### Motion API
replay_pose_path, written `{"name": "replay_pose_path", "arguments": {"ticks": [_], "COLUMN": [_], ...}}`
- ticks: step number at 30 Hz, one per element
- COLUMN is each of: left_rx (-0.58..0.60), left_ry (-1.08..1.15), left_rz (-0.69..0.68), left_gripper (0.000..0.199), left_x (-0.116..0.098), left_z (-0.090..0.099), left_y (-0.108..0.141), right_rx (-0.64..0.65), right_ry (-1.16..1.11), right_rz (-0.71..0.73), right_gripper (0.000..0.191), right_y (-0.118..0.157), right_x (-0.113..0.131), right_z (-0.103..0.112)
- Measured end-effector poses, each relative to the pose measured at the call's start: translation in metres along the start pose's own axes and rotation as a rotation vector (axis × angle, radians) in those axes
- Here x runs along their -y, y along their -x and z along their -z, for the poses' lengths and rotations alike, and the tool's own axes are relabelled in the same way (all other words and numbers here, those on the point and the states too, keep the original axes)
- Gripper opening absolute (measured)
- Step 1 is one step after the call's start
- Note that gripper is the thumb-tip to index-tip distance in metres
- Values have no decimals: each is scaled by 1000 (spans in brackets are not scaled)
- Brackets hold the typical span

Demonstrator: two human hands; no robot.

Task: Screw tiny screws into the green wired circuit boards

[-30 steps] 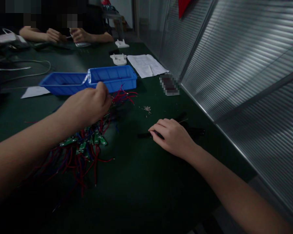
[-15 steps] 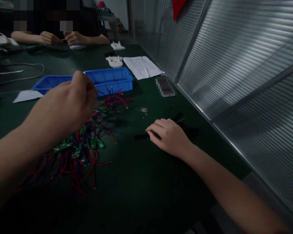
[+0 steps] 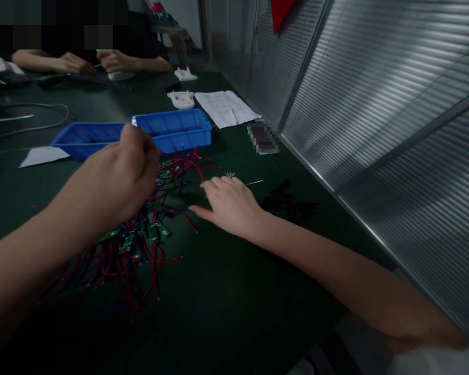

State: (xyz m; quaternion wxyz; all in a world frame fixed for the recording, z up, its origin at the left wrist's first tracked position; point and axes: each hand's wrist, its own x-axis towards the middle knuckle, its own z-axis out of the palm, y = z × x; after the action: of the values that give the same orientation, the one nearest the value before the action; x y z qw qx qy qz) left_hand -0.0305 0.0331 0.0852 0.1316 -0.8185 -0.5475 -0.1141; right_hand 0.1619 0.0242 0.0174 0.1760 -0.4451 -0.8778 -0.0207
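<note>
My left hand (image 3: 135, 172) is closed in a pinch above the wires; what its fingertips hold is too small to make out. Under and beside it lies a pile of small green circuit boards (image 3: 153, 232) with red and blue wires. My right hand (image 3: 230, 205) is just right of the pile, palm down, its thumb spread from the curled fingers. A thin metal shaft (image 3: 255, 182) sticks out to the right from behind these fingers; the rest of that tool is hidden under the hand. Tiny metal pieces (image 3: 230, 175) show just beyond the knuckles.
Blue bins (image 3: 180, 139) stand behind the pile, with paper (image 3: 224, 107) and white plastic parts (image 3: 182, 99) beyond. Dark objects (image 3: 297, 205) lie right of my right hand. A glass partition (image 3: 359, 130) borders the table. Across it, a person's hands (image 3: 113, 61) hold something white.
My right hand has moved left and slightly away from me, toward the wires, and the thin shaft has moved with it. My left hand stays pinched and has shifted only slightly.
</note>
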Motion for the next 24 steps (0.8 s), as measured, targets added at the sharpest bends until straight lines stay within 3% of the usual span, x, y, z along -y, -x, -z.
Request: {"name": "replay_pose_path", "arguments": {"ticks": [3, 5, 9, 12, 14, 16, 20, 24], "left_rx": [35, 42, 0, 22, 105, 203, 275, 303], "left_ry": [97, 93, -167, -280, -249, -164, -114, -180], "left_rz": [26, 24, -12, -17, -54, -117, -184, -147], "left_gripper": [23, 22, 30, 40, 42, 37, 40, 35], "left_x": [-5, -8, -13, -18, -19, -17, -5, 2], "left_z": [5, 9, 13, 5, -8, -25, -54, -59], "left_y": [2, 3, 7, 11, 11, 10, 7, 8], "right_rx": [-18, -4, 21, 112, 114, 83, 17, -77], "right_ry": [-53, -103, -162, -257, -328, -388, -494, -499], "right_rz": [-41, -66, -103, -161, -183, -183, -159, -215], "right_gripper": [52, 43, 29, 28, 27, 25, 24, 32], "right_y": [-30, -44, -54, -46, -37, -26, 0, 28], "right_x": [11, 13, 7, -3, -11, -19, -32, -36], "right_z": [-22, -32, -32, -17, -1, 16, 49, 59]}}
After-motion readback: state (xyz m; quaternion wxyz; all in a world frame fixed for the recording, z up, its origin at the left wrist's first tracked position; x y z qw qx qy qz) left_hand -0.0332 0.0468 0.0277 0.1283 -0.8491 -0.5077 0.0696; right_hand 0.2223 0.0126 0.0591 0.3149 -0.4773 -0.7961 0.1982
